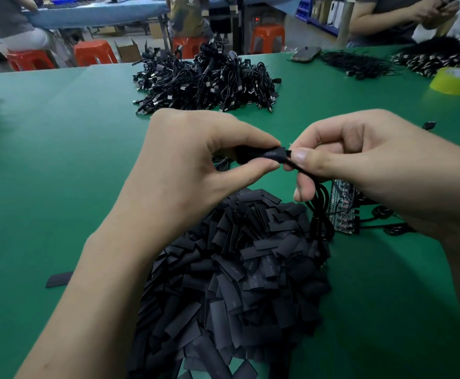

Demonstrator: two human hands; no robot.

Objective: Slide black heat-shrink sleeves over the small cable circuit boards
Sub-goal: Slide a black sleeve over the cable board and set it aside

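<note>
My left hand (196,157) pinches a black heat-shrink sleeve (274,155) between thumb and forefinger above the green table (45,173). My right hand (360,165) pinches the black cable (302,168) right at the sleeve's right end; the rest of that cable hangs in a loop (320,212) under the hand. The circuit board at the cable's end is hidden inside the sleeve or behind my fingers. A big heap of loose black sleeves (237,283) lies below my hands. A row of small circuit boards with cables (342,209) lies under my right wrist.
A large pile of black USB cables (207,80) sits at the table's middle back. More cable piles (360,64) and a yellow-green tape roll (455,80) are at the far right. A single sleeve (59,279) lies at the left. People sit at the back near orange stools (94,51).
</note>
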